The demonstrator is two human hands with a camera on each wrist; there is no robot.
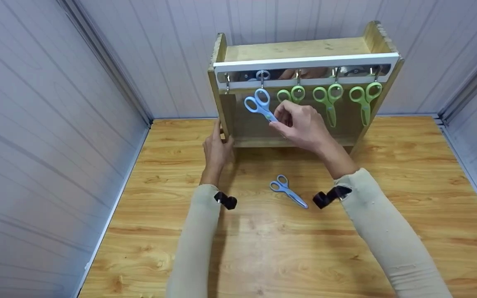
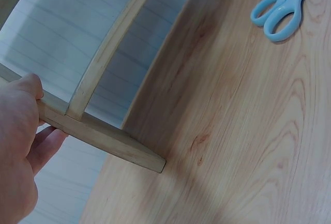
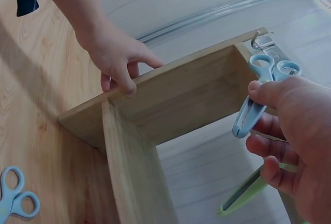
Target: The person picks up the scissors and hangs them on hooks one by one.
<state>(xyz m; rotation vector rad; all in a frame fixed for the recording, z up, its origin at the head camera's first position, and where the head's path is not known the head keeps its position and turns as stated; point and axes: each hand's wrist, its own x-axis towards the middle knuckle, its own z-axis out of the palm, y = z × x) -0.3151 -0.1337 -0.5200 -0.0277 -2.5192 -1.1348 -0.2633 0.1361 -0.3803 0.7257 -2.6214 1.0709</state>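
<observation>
A wooden rack (image 1: pixel 300 49) with a white rail of metal hooks stands at the back of the table. My right hand (image 1: pixel 300 124) pinches the blades of a blue pair of scissors (image 1: pixel 259 104), whose handle loop is at the second hook (image 1: pixel 262 76). In the right wrist view those blue scissors (image 3: pixel 258 87) point down from my thumb (image 3: pixel 261 87). My left hand (image 1: pixel 217 149) grips the rack's left side panel (image 3: pixel 170 87). Three green scissors (image 1: pixel 329 101) hang on hooks to the right. Another blue pair of scissors (image 1: pixel 287 191) lies on the table between my arms.
The wooden table (image 1: pixel 408 174) is walled by grey panels on the left, back and right. The leftmost hook (image 1: pixel 227 79) carries nothing. The spare blue scissors (image 2: pixel 284 6) lie near the rack's base (image 2: pixel 103 136).
</observation>
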